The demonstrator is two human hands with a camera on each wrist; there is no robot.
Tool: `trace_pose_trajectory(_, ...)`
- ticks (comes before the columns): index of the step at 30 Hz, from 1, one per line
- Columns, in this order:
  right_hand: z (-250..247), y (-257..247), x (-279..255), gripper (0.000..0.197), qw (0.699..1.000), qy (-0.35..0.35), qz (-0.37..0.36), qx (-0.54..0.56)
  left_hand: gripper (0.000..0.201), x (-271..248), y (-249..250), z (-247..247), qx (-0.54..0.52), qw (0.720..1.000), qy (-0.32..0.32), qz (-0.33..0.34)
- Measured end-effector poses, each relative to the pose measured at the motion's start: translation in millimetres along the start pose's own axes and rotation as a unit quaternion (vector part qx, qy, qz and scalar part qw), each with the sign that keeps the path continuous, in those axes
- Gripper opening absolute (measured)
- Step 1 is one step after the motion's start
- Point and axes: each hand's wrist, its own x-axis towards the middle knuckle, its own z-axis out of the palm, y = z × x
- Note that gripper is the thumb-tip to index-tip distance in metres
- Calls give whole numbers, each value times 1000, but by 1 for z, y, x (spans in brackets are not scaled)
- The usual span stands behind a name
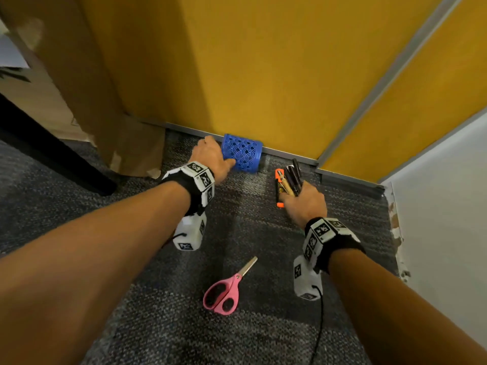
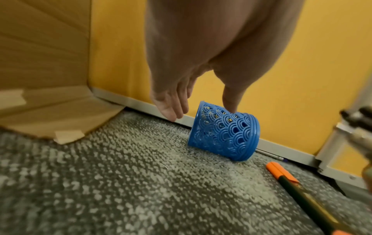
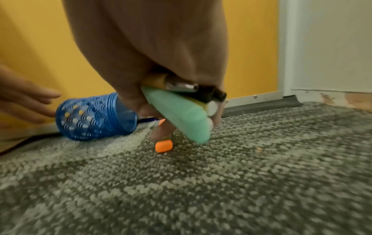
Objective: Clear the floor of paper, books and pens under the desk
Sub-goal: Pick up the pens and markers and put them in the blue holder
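Right hand [image 1: 305, 204] hiding its pens' [image 1: 292, 177] lower ends — count unclear, orange marker [image 2: 302, 189] cut off by frame edge

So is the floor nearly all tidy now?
Partly. The right hand already holds a bunch of pens. The left hand touches the tipped blue pen cup. Left on the carpet: the orange marker and pink scissors.

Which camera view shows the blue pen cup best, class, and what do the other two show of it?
The left wrist view: the pen cup lies on its side on the carpet, close and sharp, thumb touching it. The head view shows it small, against the wall. The right wrist view shows it partly behind the right hand.
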Motion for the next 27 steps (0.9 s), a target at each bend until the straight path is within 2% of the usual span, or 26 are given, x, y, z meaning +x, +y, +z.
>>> trace_pose_trajectory(3, 12, -4, 10, 58, 999, 5, 45, -20, 53, 19, -1, 14, -38, 998, -34, -30)
trace_pose_trajectory(6, 23, -4, 19, 65, 993, 7, 114, -14, 34, 19, -3, 25, -75, 997, -14, -4)
trace_pose_trajectory(9, 30, -3, 26, 62, 989, -29, 143, -40, 19, 7, 2, 26, -48, 996, 24, 73)
trace_pose_trajectory(13, 18, 5, 26, 55, 984, -58, 162, -47, 23, -26, 8, 22, 58, 973, 45, 221)
trace_pose_trajectory(16, 7, 23, 13, 58, 983, -65, 172, -28, 16, -49, -1, 26, 39, 967, 26, 250)
trace_pose_trajectory(19, -1, 39, -8, 53, 978, -65, 178, 90, 9, -67, -13, 37, -29, 966, -45, 254)
trace_pose_trajectory(21, -10, 40, -20, 36, 956, -69, 153, 240, 17, -76, -16, 38, -64, 959, -75, 266)
trace_pose_trajectory(24, -39, 24, -39, 3, 894, -72, 86, 434, 27, -95, -6, 29, -69, 952, -85, 286)
trace_pose_trajectory(27, -75, -4, -64, 13, 820, -63, 12, 568, 40, -123, 11, 19, -88, 948, -83, 295)
